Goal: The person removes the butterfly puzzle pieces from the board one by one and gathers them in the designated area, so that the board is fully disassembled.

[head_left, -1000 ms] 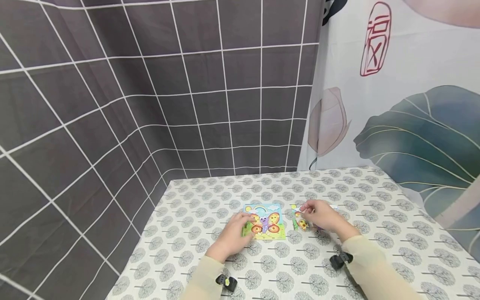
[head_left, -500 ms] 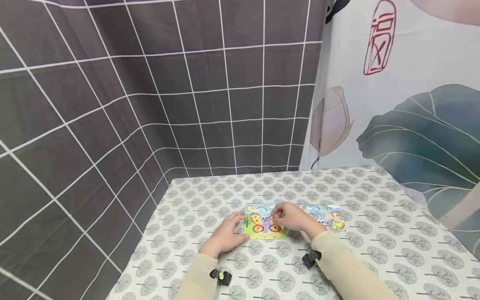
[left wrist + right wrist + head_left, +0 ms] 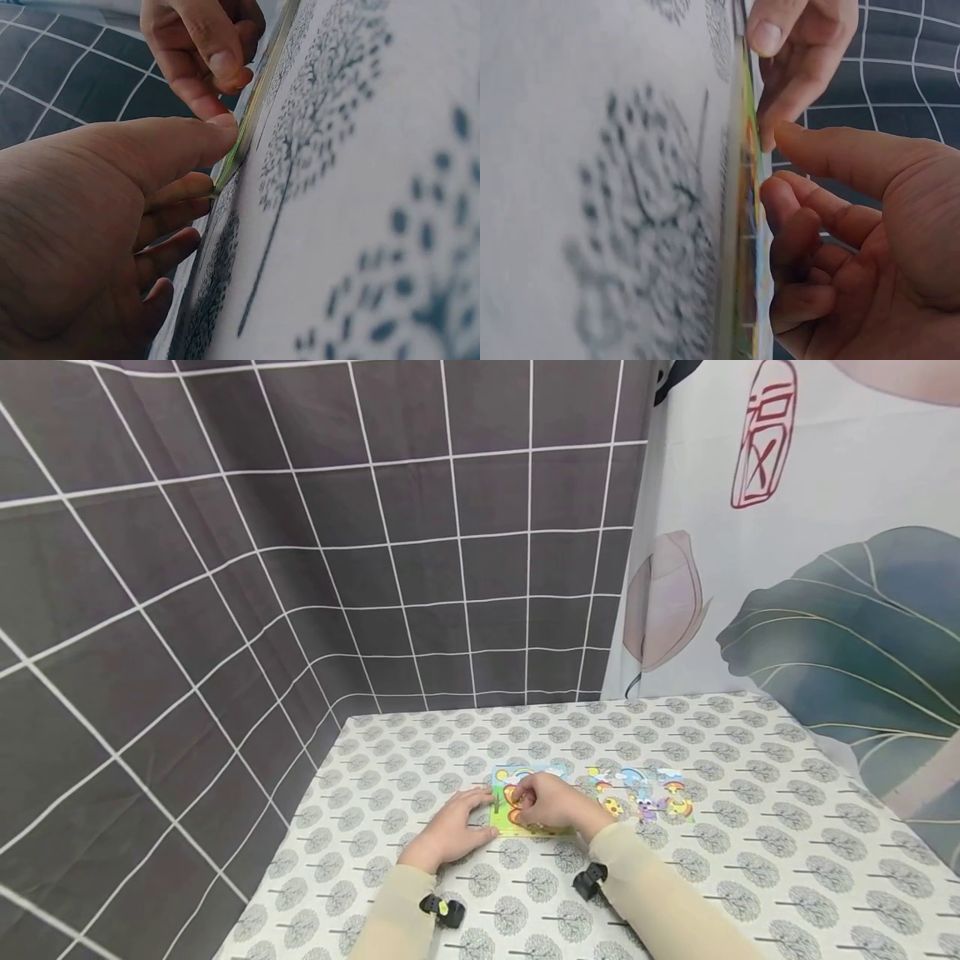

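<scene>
A square puzzle board (image 3: 506, 827) with a butterfly picture lies flat on the table. My left hand (image 3: 450, 831) rests at its left side, fingertips on the left edge and thumb at the near corner, fingers mostly straight. Over the picture is my right hand (image 3: 553, 802), hiding much of the butterfly. In the right wrist view this right hand (image 3: 862, 202) has thumb and index fingertips apart, close to the board's surface, with no piece showing between them; the other fingers bend loosely. The left wrist view catches the board's green edge (image 3: 240, 142) beside the left thumb.
Several loose puzzle pieces (image 3: 645, 802) with butterfly, rainbow and cloud parts lie spread out right of the board. A tree-print cloth (image 3: 420, 752) covers the table. Behind hang a dark grid curtain (image 3: 487, 568) and a floral curtain (image 3: 825, 610).
My right hand has moved left from the loose pieces, first to the board's right part, then over the butterfly's middle. My left hand has slid slightly off the picture to the board's left edge.
</scene>
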Motion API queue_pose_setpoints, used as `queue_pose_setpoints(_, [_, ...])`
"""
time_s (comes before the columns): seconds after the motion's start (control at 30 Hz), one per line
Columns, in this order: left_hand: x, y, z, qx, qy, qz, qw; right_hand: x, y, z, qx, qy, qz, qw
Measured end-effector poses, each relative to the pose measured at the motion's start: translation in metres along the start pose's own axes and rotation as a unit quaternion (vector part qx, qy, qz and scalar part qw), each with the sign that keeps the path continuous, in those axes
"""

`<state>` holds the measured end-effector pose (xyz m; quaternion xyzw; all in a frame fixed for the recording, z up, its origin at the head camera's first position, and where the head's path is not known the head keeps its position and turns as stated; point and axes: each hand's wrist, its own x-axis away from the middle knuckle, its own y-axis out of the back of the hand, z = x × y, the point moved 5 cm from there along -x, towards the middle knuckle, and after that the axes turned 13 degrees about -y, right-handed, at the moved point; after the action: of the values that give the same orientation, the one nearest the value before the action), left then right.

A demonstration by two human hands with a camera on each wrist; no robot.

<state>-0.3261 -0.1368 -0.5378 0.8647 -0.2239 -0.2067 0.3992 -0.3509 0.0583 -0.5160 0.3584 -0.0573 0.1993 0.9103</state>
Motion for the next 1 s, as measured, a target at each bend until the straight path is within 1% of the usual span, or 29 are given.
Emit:
queue_pose_setpoints(0.17, [-0.001,0.001,0.000,0.010,-0.004,-0.004,0.9999,-0.002,-0.006,-0.002,-0.014,-0.012,0.002,1.000])
queue_pose_setpoints(0.27, [-0.001,0.001,0.001,0.018,-0.004,-0.006,0.9998,-0.003,-0.008,-0.003,-0.007,-0.010,-0.008,1.000])
queue_pose_setpoints(0.47, [0.000,0.002,0.001,0.023,-0.007,-0.007,0.9997,-0.005,-0.010,-0.001,0.028,-0.008,-0.031,0.999])
queue_pose_setpoints(0.63, [-0.001,0.002,0.001,0.022,-0.007,-0.007,0.9997,-0.005,-0.010,0.004,0.066,0.001,-0.052,0.996])
queue_pose_setpoints(0.73, [0.000,0.002,0.000,0.021,-0.006,-0.006,0.9997,-0.005,-0.011,0.007,0.076,0.010,-0.057,0.995])
queue_pose_setpoints(0.83, [0.000,0.002,0.000,0.019,-0.005,-0.005,0.9998,-0.006,-0.012,0.007,0.074,0.010,-0.056,0.996])
queue_pose_setpoints(1.0, [0.000,0.001,0.001,0.016,-0.005,-0.004,0.9999,-0.010,-0.014,0.004,0.057,-0.007,-0.049,0.997])
